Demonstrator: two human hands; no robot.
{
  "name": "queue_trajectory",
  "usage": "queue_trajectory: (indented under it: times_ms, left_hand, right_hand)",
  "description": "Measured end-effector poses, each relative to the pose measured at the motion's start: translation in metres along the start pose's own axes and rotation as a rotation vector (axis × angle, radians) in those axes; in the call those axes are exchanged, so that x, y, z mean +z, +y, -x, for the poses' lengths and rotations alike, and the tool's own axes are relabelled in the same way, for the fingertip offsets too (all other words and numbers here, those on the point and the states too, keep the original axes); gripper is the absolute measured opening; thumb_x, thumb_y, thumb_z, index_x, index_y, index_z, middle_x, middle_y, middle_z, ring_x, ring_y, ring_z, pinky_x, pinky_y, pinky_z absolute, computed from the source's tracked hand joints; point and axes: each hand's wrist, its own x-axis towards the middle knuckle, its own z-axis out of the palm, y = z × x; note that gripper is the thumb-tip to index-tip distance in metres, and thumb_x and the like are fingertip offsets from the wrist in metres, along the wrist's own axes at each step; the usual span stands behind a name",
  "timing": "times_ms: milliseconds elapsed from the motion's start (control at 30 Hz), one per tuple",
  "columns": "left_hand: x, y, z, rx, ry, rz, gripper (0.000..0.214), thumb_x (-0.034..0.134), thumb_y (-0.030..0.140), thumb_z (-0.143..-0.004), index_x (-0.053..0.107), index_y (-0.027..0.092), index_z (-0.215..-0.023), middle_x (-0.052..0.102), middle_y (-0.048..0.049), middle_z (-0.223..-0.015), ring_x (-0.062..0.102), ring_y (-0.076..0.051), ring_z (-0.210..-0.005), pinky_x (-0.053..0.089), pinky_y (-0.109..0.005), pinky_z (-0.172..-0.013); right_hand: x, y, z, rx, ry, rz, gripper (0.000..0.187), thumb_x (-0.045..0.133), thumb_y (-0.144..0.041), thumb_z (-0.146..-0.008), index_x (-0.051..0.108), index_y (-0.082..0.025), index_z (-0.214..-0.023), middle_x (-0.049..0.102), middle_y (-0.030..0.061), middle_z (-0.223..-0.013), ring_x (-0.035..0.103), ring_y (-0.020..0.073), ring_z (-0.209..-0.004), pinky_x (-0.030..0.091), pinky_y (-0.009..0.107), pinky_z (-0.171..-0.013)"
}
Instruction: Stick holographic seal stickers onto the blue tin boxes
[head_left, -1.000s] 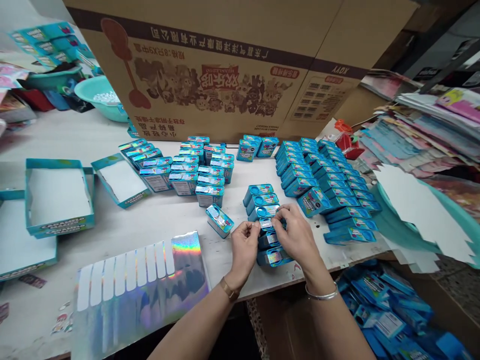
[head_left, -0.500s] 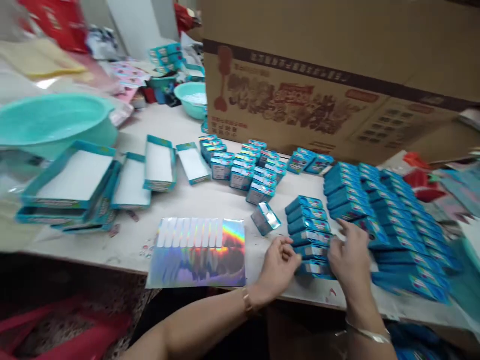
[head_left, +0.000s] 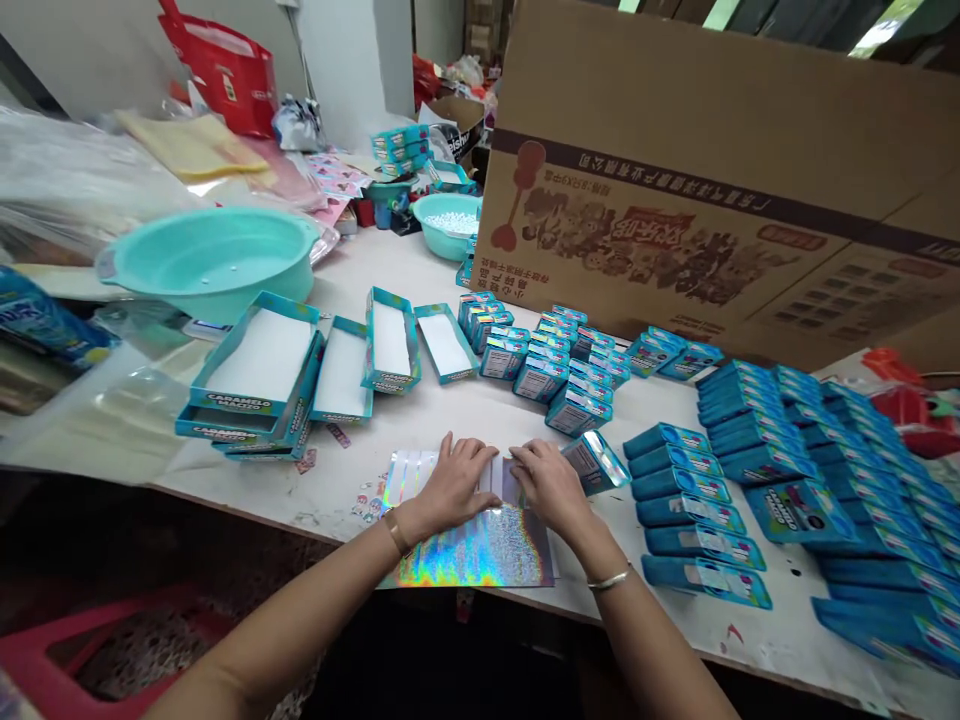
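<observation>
A shiny rainbow-silver sticker sheet [head_left: 480, 550] lies at the table's front edge, with narrow pale strips along its upper part. My left hand [head_left: 454, 485] rests on this sheet, fingers stretched out and thumb spread. Close beside it, my right hand [head_left: 551, 485] has thumb and fingertips pinched at the sheet's upper edge. A pale strip sticker [head_left: 498, 478] shows between the hands, partly hidden by the right fingertips. Just right of that hand, a small blue box [head_left: 596, 462] stands tilted. Farther right is a row of blue boxes [head_left: 694, 540] with pale strips on several of them.
Many more blue boxes [head_left: 855, 470] stand in rows at the right, others [head_left: 540, 375] in a group behind the sheet. Open blue trays [head_left: 259, 400] sit at the left below a turquoise basin [head_left: 214, 260]. A large cardboard carton [head_left: 675, 110] walls off the back.
Both hands have left the row of blue boxes and moved left onto the shiny sheet. The camera view has turned left and tilted up, so things appear shifted right.
</observation>
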Motion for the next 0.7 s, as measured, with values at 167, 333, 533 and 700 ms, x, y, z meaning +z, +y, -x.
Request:
queue_trajectory:
  times_ms: [167, 333, 533, 700]
  left_hand:
    - [0.007, -0.003, 0.006, 0.021, 0.065, 0.044, 0.052, 0.073, 0.038, -0.084, 0.051, 0.021, -0.128, 0.059, -0.01, -0.119, 0.053, -0.03, -0.116, 0.028, -0.056, -0.112]
    - [0.007, -0.006, 0.005, 0.041, 0.063, 0.06, 0.053, 0.075, 0.039, -0.082, 0.052, 0.02, -0.126, 0.058, -0.0105, -0.118, 0.052, -0.03, -0.113, 0.033, -0.051, -0.107]
    - [0.007, -0.006, 0.004, 0.044, 0.058, 0.047, 0.052, 0.073, 0.04, -0.084, 0.052, 0.02, -0.127, 0.058, -0.0103, -0.117, 0.051, -0.03, -0.112, 0.034, -0.05, -0.104]
    - [0.007, -0.006, 0.004, 0.036, 0.045, 0.035, 0.054, 0.073, 0.04, -0.084, 0.053, 0.018, -0.129, 0.058, -0.0118, -0.12, 0.051, -0.031, -0.113, 0.035, -0.05, -0.104]
  right_hand:
    - [0.006, 0.006, 0.001, -0.127, 0.005, 0.085, 0.024, 0.05, -0.022, -0.098, 0.07, -0.021, -0.111, 0.069, 0.0089, -0.093, 0.058, 0.025, -0.086, 0.045, 0.037, -0.075]
    - [0.014, 0.009, 0.016, -0.28, 0.158, 0.166, 0.032, 0.047, -0.016, -0.098, 0.066, -0.018, -0.124, 0.072, 0.0113, -0.108, 0.061, 0.0241, -0.092, 0.045, 0.038, -0.081]
    - [0.019, 0.01, 0.022, -0.324, 0.248, 0.209, 0.027, 0.05, -0.016, -0.097, 0.067, -0.018, -0.118, 0.071, 0.0127, -0.119, 0.06, 0.0263, -0.106, 0.045, 0.041, -0.092]
    - [0.016, 0.002, 0.027, -0.313, 0.292, 0.17, 0.021, 0.046, -0.015, -0.097, 0.066, -0.02, -0.101, 0.071, 0.0122, -0.117, 0.06, 0.0264, -0.112, 0.043, 0.047, -0.099]
